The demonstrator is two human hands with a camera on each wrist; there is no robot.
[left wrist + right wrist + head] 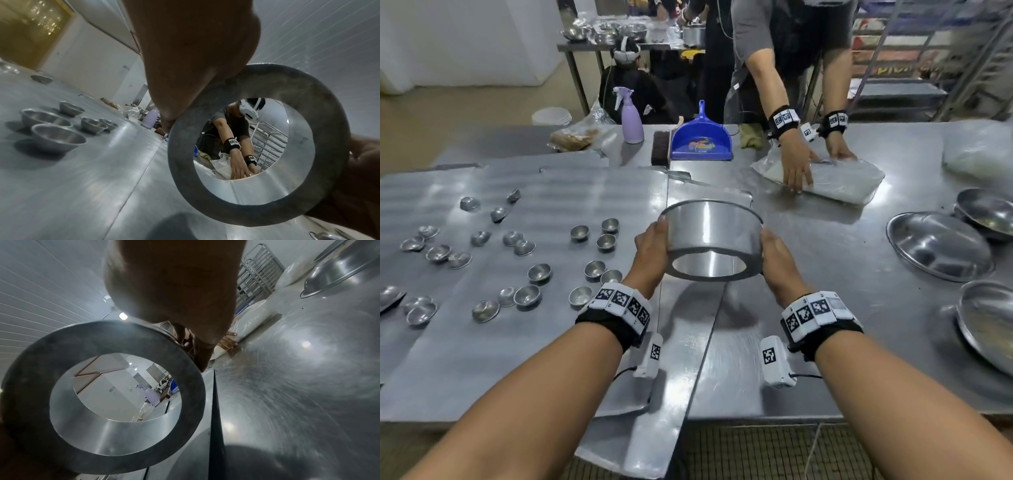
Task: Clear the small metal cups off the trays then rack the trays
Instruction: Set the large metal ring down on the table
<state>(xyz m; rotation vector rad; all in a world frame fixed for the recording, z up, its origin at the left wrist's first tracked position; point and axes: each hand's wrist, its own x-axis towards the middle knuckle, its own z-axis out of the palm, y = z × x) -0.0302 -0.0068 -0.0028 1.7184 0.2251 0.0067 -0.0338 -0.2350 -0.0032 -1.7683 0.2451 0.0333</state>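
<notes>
Both hands hold a metal ring (714, 236) off the table (825, 308): the left hand (650, 255) grips its left wall and the right hand (779, 262) its right wall, fingers curled round it. The cups (539, 273) lie scattered on the trays (493, 342) left of the left fingers, well apart from the ring.

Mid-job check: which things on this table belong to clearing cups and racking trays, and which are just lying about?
Job: small metal cups scattered on the flat trays; metal ring gripped by left hand and right hand; rack.

Lying about: spray bottle, blue dustpan, brush, big bowls, another person's plastic bag.
</notes>
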